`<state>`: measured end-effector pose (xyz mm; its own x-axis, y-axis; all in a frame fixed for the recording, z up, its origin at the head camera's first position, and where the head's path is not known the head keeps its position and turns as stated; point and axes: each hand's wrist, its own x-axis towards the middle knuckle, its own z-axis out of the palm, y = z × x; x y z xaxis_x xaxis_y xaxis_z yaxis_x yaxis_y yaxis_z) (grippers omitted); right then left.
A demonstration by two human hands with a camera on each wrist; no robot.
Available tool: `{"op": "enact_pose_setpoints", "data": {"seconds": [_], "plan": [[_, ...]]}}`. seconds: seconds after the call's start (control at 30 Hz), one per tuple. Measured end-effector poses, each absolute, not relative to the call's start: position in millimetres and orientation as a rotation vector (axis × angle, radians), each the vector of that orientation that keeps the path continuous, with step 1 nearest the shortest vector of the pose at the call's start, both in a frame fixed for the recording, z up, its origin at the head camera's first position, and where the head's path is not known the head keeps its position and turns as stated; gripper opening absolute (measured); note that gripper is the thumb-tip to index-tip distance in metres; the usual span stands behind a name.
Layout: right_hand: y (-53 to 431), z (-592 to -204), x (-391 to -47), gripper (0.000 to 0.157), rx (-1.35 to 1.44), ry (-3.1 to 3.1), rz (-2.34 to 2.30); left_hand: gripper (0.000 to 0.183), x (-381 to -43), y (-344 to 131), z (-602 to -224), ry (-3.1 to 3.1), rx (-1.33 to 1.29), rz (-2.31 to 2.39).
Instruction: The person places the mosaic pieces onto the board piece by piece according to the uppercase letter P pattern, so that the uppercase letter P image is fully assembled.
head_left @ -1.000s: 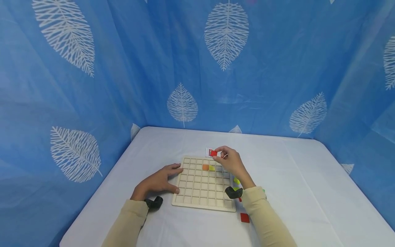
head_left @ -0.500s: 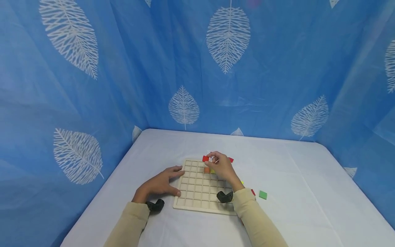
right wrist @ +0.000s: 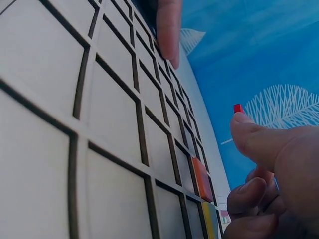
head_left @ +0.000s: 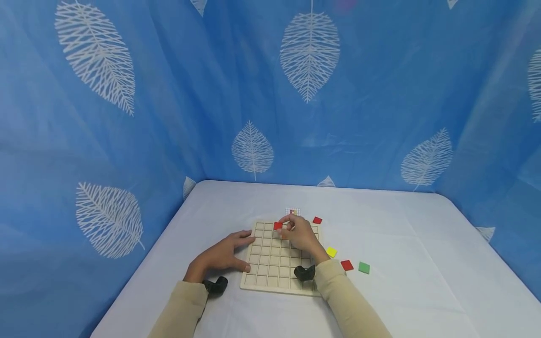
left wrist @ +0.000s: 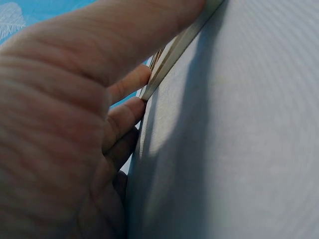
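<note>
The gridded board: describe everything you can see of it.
The gridded board is pale and looks wooden, with thin ridges dividing it into recessed square cells inside a plain rim. It lies flat on the white cloth. An orange tile and a yellow tile sit in neighbouring cells near its far edge. The left hand touches its left edge. The right hand, pinching a red tile, hides part of it.

sleeves (head_left: pixel 348 298): beige | wrist devices (head_left: pixel 304 272): black, details unclear | hands (head_left: pixel 221 254): bare
</note>
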<state>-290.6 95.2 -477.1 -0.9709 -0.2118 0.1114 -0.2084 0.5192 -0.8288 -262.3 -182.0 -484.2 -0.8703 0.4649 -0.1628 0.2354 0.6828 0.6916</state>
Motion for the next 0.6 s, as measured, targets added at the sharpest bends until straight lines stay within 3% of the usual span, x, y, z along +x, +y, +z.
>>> {"op": "enact_pose_setpoints", "data": {"seconds": [0.6], "plan": [[89.6,-484.8,-288.5,0.018,-0.414,2.818,-1.364,0.096,-261.7,-183.6,-487.0,2.589,0.590,0.975]]}}
